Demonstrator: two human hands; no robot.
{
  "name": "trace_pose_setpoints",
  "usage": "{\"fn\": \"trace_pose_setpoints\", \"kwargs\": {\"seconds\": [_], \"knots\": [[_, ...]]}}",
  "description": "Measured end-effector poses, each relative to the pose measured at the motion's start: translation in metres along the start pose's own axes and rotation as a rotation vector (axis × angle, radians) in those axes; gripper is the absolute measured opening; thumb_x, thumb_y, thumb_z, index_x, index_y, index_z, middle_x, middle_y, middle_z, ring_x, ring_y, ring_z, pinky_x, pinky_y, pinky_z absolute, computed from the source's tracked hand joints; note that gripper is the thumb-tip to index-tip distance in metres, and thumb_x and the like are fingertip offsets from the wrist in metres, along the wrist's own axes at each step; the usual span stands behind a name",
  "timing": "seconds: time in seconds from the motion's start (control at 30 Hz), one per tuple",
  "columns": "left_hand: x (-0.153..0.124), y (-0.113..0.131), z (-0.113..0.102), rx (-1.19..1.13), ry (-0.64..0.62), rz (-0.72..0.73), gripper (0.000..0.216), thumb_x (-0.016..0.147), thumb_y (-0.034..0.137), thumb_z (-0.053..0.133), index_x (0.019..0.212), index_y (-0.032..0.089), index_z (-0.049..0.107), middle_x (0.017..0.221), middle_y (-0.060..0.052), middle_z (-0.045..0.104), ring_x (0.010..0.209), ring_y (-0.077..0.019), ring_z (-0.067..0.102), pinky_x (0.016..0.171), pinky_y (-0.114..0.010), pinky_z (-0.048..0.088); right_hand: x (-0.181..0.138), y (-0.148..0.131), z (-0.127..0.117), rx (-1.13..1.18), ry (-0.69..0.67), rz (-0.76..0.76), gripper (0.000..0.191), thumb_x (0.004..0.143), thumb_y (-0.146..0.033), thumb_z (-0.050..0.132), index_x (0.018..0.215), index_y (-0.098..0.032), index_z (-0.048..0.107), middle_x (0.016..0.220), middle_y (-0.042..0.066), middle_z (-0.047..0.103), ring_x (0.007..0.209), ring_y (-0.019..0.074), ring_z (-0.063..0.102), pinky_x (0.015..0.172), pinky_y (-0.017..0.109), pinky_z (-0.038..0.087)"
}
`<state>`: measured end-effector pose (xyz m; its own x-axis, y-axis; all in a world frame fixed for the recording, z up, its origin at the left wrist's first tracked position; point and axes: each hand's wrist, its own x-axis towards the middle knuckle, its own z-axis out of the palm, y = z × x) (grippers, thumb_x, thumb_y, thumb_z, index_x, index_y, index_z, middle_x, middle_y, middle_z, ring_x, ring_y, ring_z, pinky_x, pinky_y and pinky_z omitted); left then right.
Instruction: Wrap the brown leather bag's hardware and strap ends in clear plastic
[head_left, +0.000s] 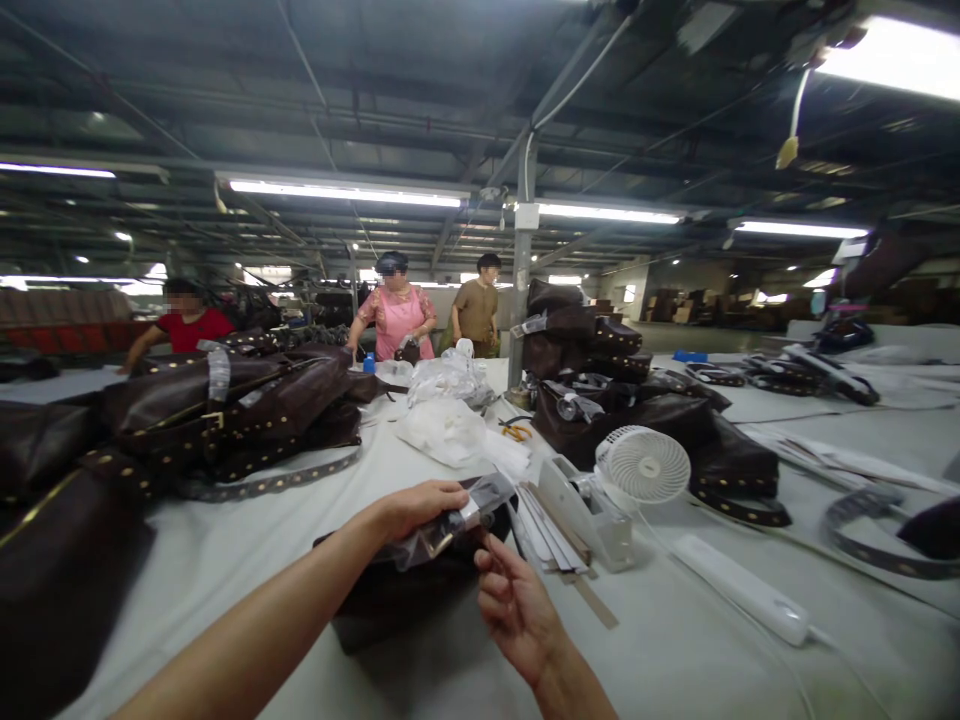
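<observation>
A dark brown handbag (pixel 405 595) stands on the white-covered table in front of me. My left hand (pixel 424 505) is closed over the top of it, gripping a strap wrapped in clear plastic (pixel 480 500). A bit of gold-coloured metal shows under the wrap. Just right of the bag, my right hand (pixel 517 610) is closed, thumb and forefinger pinched together near the bag's upper edge. What lies between those fingertips is too small to make out.
Studded brown bags (pixel 247 400) pile up at left, more bags (pixel 622 400) at right. Near my right hand are paper strips (pixel 551 530), a clear holder (pixel 600 520), a white fan (pixel 645 465) and a power strip (pixel 742 585). Orange-handled pliers (pixel 516 432) lie behind. Several people work beyond.
</observation>
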<state>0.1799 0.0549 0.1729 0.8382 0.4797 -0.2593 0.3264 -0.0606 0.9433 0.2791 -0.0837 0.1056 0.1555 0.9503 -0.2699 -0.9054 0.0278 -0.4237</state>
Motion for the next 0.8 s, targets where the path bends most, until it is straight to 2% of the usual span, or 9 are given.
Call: {"fn": "trace_pose_setpoints", "kwargs": {"seconds": [0.1,0.23,0.33,0.4,0.5,0.63,0.7,0.8], "knots": [[-0.001,0.0,0.0,-0.02,0.019,-0.032,0.043,0.064,0.054,0.069,0.081,0.018,0.056,0.069,0.002,0.058,0.06,-0.0126,0.051,0.055,-0.024,0.037,-0.009,0.008,-0.004,-0.031,0.022,-0.089,0.05,0.064,-0.021,0.082,0.107,-0.013,0.058,0.057,-0.01,0.052,0.033,-0.0027,0.027,0.033,0.009,0.014],[-0.004,0.0,0.003,0.054,0.023,0.006,0.041,0.067,0.054,0.065,0.082,0.017,0.055,0.069,0.003,0.054,0.06,-0.0117,0.048,0.057,-0.024,0.037,-0.008,0.008,-0.006,0.083,-0.036,-0.011,0.041,0.068,-0.014,0.077,0.105,-0.015,0.058,0.055,-0.013,0.045,0.034,-0.0025,0.026,0.032,0.01,0.012],[-0.008,0.0,0.008,0.133,0.037,0.058,0.037,0.072,0.053,0.06,0.081,0.017,0.055,0.071,0.002,0.053,0.063,-0.0122,0.046,0.06,-0.025,0.037,-0.004,0.007,-0.012,0.171,-0.196,0.052,0.029,0.074,-0.01,0.071,0.097,-0.016,0.055,0.055,-0.013,0.041,0.035,-0.0022,0.029,0.034,0.009,0.014],[-0.012,0.001,0.013,0.182,0.034,0.099,0.035,0.075,0.052,0.057,0.079,0.017,0.054,0.071,0.003,0.051,0.065,-0.0122,0.045,0.062,-0.025,0.036,-0.003,0.01,-0.017,0.219,-0.324,0.07,0.02,0.077,-0.01,0.069,0.081,-0.017,0.05,0.054,-0.013,0.037,0.036,-0.0019,0.028,0.035,0.009,0.016],[-0.017,0.001,0.02,0.23,0.017,0.145,0.034,0.079,0.051,0.054,0.079,0.017,0.053,0.072,0.003,0.049,0.067,-0.012,0.042,0.063,-0.025,0.035,-0.001,0.015,-0.02,0.299,-0.439,0.096,0.034,0.083,-0.014,0.065,0.065,-0.019,0.036,0.047,-0.013,0.028,0.035,-0.0005,0.028,0.036,0.009,0.019],[-0.017,0.003,0.022,0.289,0.028,0.162,0.035,0.079,0.052,0.054,0.084,0.018,0.055,0.078,0.003,0.05,0.074,-0.013,0.042,0.069,-0.025,0.036,0.002,0.017,-0.012,0.427,-0.465,0.139,0.036,0.089,-0.016,0.059,0.064,-0.021,0.034,0.043,-0.014,0.027,0.034,-0.0002,0.032,0.036,0.007,0.021],[-0.016,0.005,0.018,0.219,0.01,0.104,0.043,0.08,0.059,0.05,0.086,0.018,0.056,0.08,0.001,0.052,0.076,-0.0143,0.043,0.073,-0.027,0.038,0.005,0.014,-0.009,0.429,-0.459,0.176,0.035,0.09,-0.018,0.058,0.063,-0.02,0.034,0.043,-0.014,0.03,0.034,-0.0007,0.033,0.035,0.007,0.021],[-0.014,0.007,0.009,0.042,-0.126,0.012,0.053,0.078,0.065,0.049,0.095,0.016,0.06,0.089,-0.003,0.059,0.082,-0.0174,0.05,0.078,-0.03,0.041,0.009,0.008,-0.012,0.338,-0.482,0.223,0.034,0.089,-0.022,0.06,0.064,-0.019,0.037,0.044,-0.014,0.03,0.033,-0.0016,0.032,0.034,0.006,0.019]]}}
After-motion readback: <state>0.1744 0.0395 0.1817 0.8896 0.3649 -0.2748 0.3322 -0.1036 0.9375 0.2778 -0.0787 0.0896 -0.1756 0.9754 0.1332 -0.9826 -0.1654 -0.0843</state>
